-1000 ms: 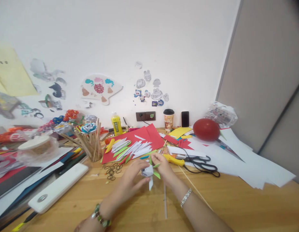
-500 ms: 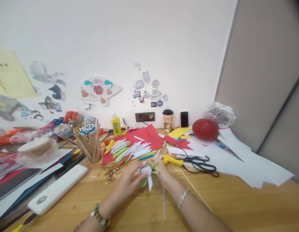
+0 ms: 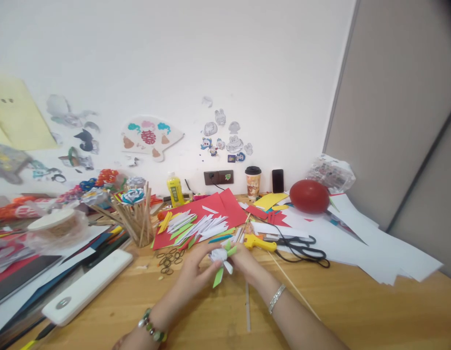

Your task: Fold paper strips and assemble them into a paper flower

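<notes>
Between my two hands is a paper flower (image 3: 218, 255) with a white centre and green and white pointed strips sticking out around it. My left hand (image 3: 197, 266) holds it from the left, thumb in front and fingers behind. From the right, my right hand (image 3: 244, 260) closes on its edge near the green strips; most of those fingers are hidden behind the flower. Just beyond my hands lie folded paper strips (image 3: 207, 227) in white and green on red paper sheets (image 3: 220, 204). A yellow hot glue gun (image 3: 260, 242) rests beside my right hand.
Black-handled scissors (image 3: 301, 248) and white paper sheets (image 3: 342, 238) lie to the right, with a red balloon (image 3: 309, 196) behind. Rubber bands (image 3: 169, 261), a cup of wooden sticks (image 3: 141, 228) and a long white device (image 3: 88, 287) are at left. A yellow bottle (image 3: 175, 189) and a lidded cup (image 3: 253, 183) stand by the wall.
The paper flower has turned in my hands: a green strip now points down where a white one did. My hands stay in nearly the same place.
</notes>
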{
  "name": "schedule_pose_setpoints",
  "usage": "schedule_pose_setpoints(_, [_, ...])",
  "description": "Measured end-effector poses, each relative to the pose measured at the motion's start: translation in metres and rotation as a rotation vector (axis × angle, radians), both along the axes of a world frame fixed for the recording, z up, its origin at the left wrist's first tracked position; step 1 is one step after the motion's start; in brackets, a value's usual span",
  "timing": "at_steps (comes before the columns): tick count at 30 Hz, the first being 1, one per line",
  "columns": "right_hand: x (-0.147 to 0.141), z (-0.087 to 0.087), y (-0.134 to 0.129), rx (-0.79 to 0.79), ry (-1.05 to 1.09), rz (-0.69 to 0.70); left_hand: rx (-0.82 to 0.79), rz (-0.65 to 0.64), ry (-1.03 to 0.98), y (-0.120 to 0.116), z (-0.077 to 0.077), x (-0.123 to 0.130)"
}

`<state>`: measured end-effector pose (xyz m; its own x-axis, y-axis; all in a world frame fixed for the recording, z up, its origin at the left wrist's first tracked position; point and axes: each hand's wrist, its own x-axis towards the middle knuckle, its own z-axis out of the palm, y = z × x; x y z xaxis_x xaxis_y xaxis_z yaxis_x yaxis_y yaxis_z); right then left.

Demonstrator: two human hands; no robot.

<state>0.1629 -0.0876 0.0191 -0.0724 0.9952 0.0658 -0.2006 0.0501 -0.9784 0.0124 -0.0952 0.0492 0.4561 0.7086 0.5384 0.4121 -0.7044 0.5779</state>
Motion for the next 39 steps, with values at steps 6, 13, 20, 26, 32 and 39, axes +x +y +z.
schedule_pose_setpoints(6, [0.013,0.007,0.006,0.079,-0.082,-0.116,0.039,0.309,0.005,0.010,-0.006,-0.004])
schedule_pose_setpoints(13, [0.010,0.017,-0.007,0.306,-0.161,-0.032,-0.288,0.314,-0.258,0.014,-0.003,0.000])
schedule_pose_setpoints(20, [0.011,0.023,-0.011,0.384,-0.202,-0.083,-0.630,0.049,-0.419,0.013,0.004,0.004])
schedule_pose_setpoints(26, [0.011,0.026,-0.014,0.414,-0.212,-0.084,-0.673,-0.029,-0.474,0.011,-0.001,0.003])
schedule_pose_setpoints(32, [0.008,0.027,-0.019,0.509,-0.354,-0.209,-0.680,-0.062,-0.563,0.015,-0.003,0.004])
schedule_pose_setpoints(39, [0.010,0.026,-0.013,0.518,-0.444,-0.312,-0.414,0.029,-0.330,0.008,-0.011,0.007])
